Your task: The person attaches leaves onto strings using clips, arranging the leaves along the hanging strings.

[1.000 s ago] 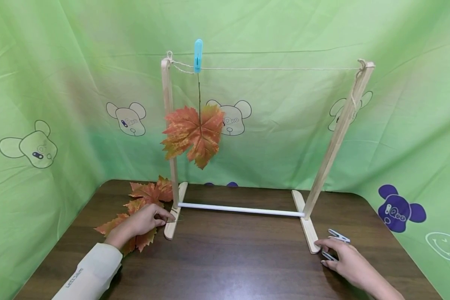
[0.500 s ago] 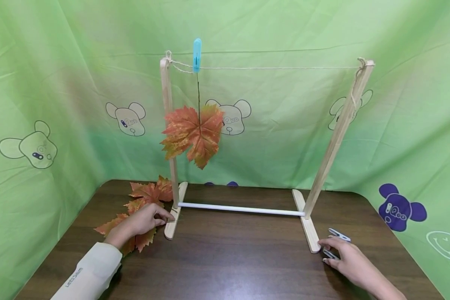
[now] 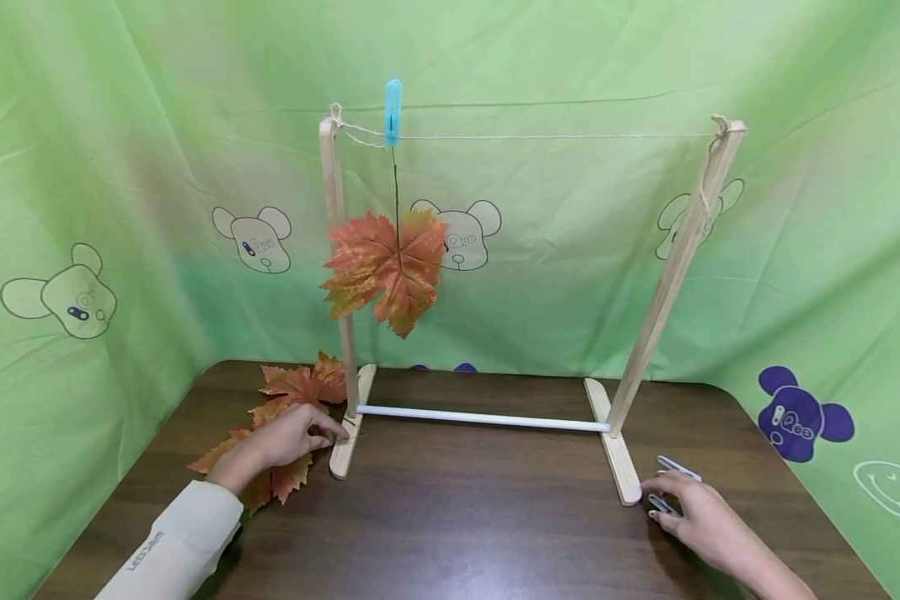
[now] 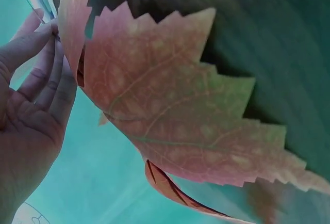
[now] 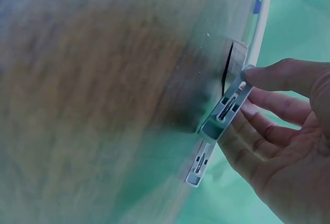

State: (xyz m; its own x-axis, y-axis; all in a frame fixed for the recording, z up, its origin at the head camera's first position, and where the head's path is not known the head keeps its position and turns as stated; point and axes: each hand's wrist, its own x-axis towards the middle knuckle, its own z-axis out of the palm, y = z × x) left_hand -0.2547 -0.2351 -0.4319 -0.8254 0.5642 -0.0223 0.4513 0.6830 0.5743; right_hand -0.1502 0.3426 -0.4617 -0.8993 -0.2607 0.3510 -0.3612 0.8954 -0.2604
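The right hand point(image 3: 693, 518) has edged outward from the pale wooden frame point(image 3: 663, 292): a second ago its fingers overlapped the frame's right foot point(image 3: 621, 471), and now they sit just beside it, thumb and fingers clamped on a grey plastic spring clip point(image 5: 225, 105). Another grey clip point(image 5: 197, 167) lies near it. Left of the frame, the left hand point(image 3: 288, 437) looks unchanged, pinching a thin stem point(image 3: 357, 437) beside orange-red leaves point(image 3: 303, 386). One leaf point(image 3: 386, 265) hangs within the frame from a bright-blue clip point(image 3: 392, 112). Stem and clip are both gripped, so the work appears barely further on
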